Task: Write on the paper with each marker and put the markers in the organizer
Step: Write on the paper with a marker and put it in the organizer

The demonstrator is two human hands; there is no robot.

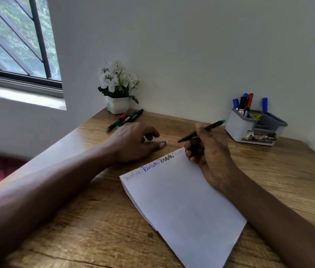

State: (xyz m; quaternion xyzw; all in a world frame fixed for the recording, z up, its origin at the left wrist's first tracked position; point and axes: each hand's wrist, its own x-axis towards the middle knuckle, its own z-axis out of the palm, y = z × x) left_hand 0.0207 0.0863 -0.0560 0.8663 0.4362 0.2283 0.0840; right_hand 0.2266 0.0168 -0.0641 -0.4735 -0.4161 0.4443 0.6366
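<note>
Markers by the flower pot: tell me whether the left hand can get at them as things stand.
Probably yes. The left hand rests on the table just short of the markers, with bare wood between them. It does seem to pinch a green cap, which may hamper the grasp.

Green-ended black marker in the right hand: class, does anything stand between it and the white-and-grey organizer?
Nothing visible does: only bare wooden desk separates the green-ended black marker from the white-and-grey organizer.

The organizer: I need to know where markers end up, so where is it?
In the head view the organizer stands at the desk's far right by the wall, beyond the right hand.
</note>
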